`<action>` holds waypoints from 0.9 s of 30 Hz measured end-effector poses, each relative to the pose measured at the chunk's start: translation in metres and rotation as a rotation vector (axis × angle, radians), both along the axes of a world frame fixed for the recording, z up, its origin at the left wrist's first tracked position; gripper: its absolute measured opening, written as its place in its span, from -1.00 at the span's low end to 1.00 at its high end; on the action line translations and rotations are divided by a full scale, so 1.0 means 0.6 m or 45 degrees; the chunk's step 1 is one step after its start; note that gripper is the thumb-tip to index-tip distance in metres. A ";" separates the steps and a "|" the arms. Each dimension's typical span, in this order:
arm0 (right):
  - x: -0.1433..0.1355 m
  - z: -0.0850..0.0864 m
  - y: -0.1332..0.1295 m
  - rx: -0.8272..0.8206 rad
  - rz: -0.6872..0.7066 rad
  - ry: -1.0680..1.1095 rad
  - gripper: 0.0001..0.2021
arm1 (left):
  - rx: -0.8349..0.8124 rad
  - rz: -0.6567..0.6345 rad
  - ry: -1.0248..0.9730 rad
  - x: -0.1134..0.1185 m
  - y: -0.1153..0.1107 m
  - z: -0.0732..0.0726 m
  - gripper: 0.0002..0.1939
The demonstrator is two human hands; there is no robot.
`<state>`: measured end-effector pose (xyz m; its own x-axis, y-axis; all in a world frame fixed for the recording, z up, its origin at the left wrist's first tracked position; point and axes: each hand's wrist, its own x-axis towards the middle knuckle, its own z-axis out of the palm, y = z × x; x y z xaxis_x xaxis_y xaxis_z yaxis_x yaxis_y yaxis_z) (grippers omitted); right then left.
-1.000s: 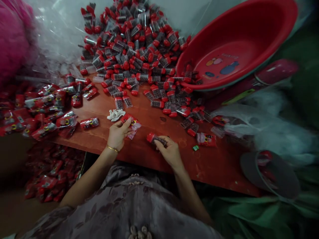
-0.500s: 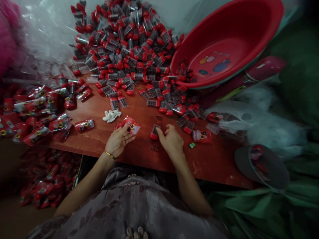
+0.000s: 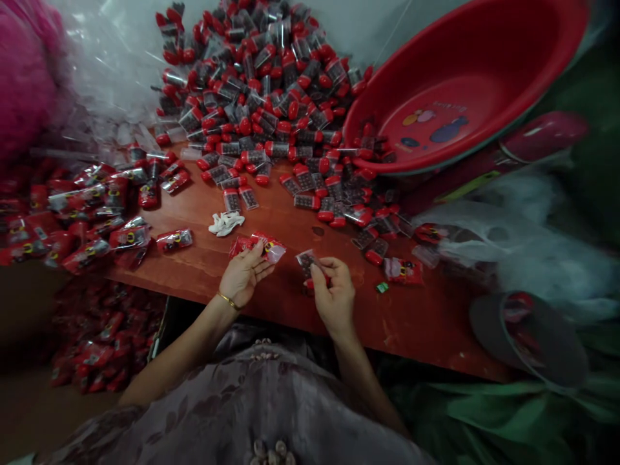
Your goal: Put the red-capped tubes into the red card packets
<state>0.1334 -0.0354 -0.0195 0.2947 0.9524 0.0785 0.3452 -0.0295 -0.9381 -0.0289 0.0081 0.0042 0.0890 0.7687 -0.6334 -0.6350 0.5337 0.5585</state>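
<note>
My left hand (image 3: 242,278) pinches a red printed plastic wrapper (image 3: 270,248) between thumb and fingers, above the front part of the wooden table. A short way to its right, my right hand (image 3: 334,290) grips a small clear tube with a red cap (image 3: 307,259); dark beads or pellets show inside it. The tube is tilted, its clear end pointing up and left, its red end partly covered by my fingers. Beyond the left hand lies a crumpled white bundle (image 3: 226,223). A wrapped red packet (image 3: 174,240) rests to the left.
A big heap of red-capped tubes (image 3: 261,84) fills the back. The red basin (image 3: 436,97) leans at the back right. Filled red packets (image 3: 82,200) pile up at the left. On the right are a red wrapper (image 3: 404,271), a small green packet (image 3: 382,287) and a grey container (image 3: 527,336).
My right hand has closed on the tube and lifted it off the table, tilting it toward the left hand. The left hand keeps hold of the wrapper. The view has shifted slightly.
</note>
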 end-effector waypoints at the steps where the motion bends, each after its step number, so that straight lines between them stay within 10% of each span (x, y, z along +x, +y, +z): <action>1: -0.004 0.004 -0.005 0.023 -0.008 0.081 -0.76 | 0.005 0.001 0.004 0.003 -0.001 0.000 -0.59; 27: -0.038 0.005 0.007 -0.064 0.442 0.610 -0.63 | 0.166 0.034 0.085 0.022 -0.005 0.001 -0.57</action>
